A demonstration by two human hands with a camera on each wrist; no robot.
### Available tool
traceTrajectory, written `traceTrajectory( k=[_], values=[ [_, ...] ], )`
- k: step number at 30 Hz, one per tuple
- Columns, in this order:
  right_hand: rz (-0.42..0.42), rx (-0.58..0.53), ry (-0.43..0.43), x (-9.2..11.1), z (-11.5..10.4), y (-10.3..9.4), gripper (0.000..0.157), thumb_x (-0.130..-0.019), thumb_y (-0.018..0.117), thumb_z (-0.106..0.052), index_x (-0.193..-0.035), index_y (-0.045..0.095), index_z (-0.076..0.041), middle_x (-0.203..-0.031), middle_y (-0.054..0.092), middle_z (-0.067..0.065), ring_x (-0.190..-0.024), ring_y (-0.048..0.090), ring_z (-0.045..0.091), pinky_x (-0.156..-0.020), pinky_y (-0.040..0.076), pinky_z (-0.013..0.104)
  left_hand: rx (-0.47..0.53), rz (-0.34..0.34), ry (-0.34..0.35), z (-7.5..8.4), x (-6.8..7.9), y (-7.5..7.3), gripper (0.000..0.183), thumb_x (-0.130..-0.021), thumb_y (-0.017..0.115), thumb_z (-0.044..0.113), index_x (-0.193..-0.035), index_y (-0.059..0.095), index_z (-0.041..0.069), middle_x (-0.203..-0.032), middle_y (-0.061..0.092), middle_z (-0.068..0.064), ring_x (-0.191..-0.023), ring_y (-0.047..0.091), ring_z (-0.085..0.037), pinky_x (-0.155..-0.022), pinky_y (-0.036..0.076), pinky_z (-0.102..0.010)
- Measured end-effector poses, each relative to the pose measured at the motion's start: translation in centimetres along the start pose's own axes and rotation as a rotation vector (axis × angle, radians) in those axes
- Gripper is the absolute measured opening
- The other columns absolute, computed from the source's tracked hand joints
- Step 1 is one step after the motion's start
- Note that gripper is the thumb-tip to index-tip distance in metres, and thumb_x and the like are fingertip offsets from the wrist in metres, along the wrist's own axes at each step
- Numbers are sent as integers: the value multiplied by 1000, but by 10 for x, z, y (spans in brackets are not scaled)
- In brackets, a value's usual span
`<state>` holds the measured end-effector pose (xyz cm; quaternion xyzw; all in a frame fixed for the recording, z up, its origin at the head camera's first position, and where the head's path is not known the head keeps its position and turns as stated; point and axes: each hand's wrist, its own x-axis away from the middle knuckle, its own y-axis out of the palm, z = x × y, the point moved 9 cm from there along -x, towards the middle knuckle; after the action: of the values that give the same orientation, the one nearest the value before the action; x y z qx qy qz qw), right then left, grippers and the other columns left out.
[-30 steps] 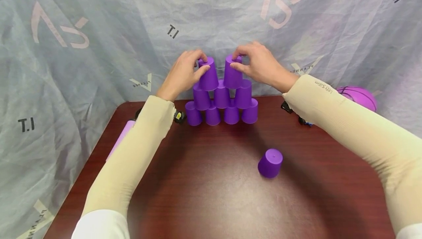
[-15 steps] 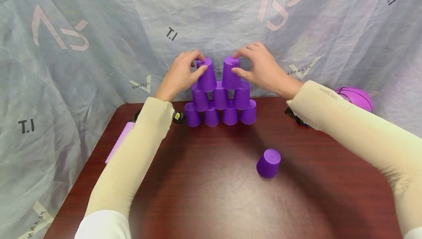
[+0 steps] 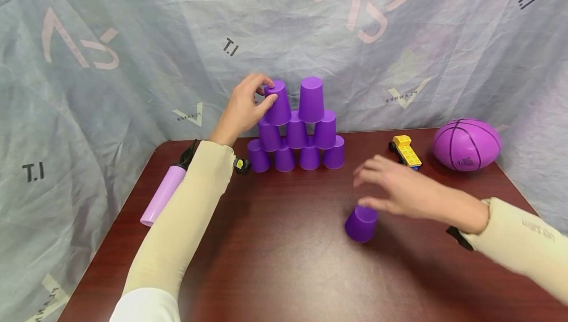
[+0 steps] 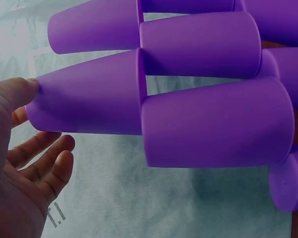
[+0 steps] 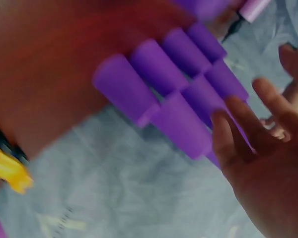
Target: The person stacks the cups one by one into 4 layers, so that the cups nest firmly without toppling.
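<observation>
Upside-down purple cups stand in a stepped stack at the back of the table, with two cups on its third row. My left hand (image 3: 243, 107) pinches the top-row left cup (image 3: 279, 107) near its base between thumb and fingers; in the left wrist view the thumb lies on that cup (image 4: 89, 99). Beside it the top-row right cup (image 3: 311, 101) stands untouched on the row below. My right hand (image 3: 397, 189), fingers spread and holding nothing, is above a lone upside-down purple cup (image 3: 361, 227) on the table, overlapping its top in the head view.
A purple ball (image 3: 467, 144) with dark lines sits at the back right, beside a yellow toy-brick vehicle (image 3: 406, 152). At the left lies a lilac cylinder with a black end (image 3: 164, 196). A grey printed cloth (image 3: 146, 41) hangs behind the dark wooden table (image 3: 284, 263).
My right hand has let go of the top-row right cup and moved down and right to the lone cup. My left hand stays on its cup.
</observation>
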<state>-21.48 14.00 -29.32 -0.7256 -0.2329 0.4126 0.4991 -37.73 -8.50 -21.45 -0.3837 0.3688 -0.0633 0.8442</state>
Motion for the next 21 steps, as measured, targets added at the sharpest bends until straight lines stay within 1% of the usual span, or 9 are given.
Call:
traceTrajectory(
  k=[2,5,9,13,15,17,19,21],
  values=[
    [-46,-23,14,15,-3,15,28,-77,78,-30,-98,64,-19,-106,58,-6,-100,50,11,-82,47,33,8,12,0,-1,0,0,19,-91,64,23,-106,59,11,-105,54,-2,-93,51,-16,-74,47,-31],
    [-69,-45,44,28,-3,30,27,-77,78,-30,-97,62,-22,-102,55,-11,-96,50,7,-78,47,30,12,23,-11,-4,0,0,21,-90,66,23,-106,58,11,-105,55,-3,-92,53,-16,-74,48,-30],
    [-72,-60,85,35,0,37,27,-77,79,-30,-93,59,-25,-92,50,-14,-84,48,4,-69,46,27,23,35,-26,-7,0,2,22,-90,66,23,-107,58,11,-106,56,-3,-92,55,-15,-75,47,-28],
    [-101,-64,106,35,3,40,29,-75,80,-29,-93,57,-26,-92,49,-14,-80,48,3,-66,46,26,45,45,-38,-9,0,2,24,-89,67,22,-108,57,11,-106,56,-3,-91,55,-15,-75,48,-28],
    [-111,-60,103,33,4,40,29,-75,80,-29,-93,57,-25,-93,50,-13,-79,49,3,-66,46,27,54,49,-44,-10,0,2,25,-89,67,22,-108,57,10,-105,56,-3,-91,55,-15,-75,48,-29],
    [-98,-48,92,29,6,37,28,-75,79,-29,-93,57,-25,-92,50,-13,-78,49,3,-65,46,27,60,52,-48,-11,0,2,25,-89,68,22,-108,56,10,-105,56,-3,-91,55,-15,-75,48,-29],
    [-58,-41,67,21,9,28,27,-76,78,-30,-94,58,-23,-90,50,-12,-79,49,3,-66,47,27,62,54,-52,-11,-1,3,26,-88,68,22,-107,56,10,-105,56,-3,-91,56,-15,-75,48,-28],
    [14,-43,26,9,12,13,26,-76,78,-28,-94,59,-21,-88,50,-12,-81,49,4,-67,47,26,64,52,-52,-10,-1,3,26,-88,68,22,-107,55,10,-106,56,-3,-91,56,-15,-75,48,-28]
  ],
)
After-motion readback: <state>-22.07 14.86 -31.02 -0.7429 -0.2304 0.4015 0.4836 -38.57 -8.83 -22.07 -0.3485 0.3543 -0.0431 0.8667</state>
